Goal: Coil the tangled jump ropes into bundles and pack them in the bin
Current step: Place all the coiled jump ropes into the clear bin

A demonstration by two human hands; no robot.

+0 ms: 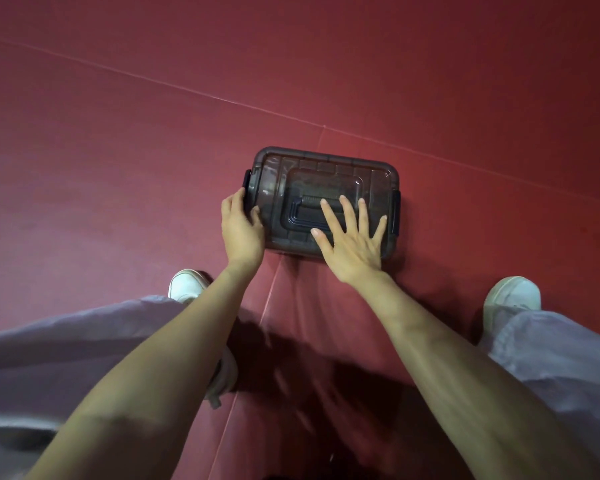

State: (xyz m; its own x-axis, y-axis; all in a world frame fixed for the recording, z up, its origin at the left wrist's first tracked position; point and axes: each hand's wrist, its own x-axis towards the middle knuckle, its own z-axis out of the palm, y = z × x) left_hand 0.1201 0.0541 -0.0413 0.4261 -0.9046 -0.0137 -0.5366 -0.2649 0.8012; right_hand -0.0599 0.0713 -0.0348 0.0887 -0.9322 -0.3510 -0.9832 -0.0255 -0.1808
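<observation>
Bin [329,164] sits on the red floor [118,168], centre, lid [274,178] on, just far of the white shoes [187,285]. Left hand [241,230] is at the bin's left end, grip clamped on the left latch [247,183]. Right hand [352,244] lies flat on the lid, fingers spread, grip apart, partly over the handle [302,216]. Can't make out contents through the dark plastic.
</observation>
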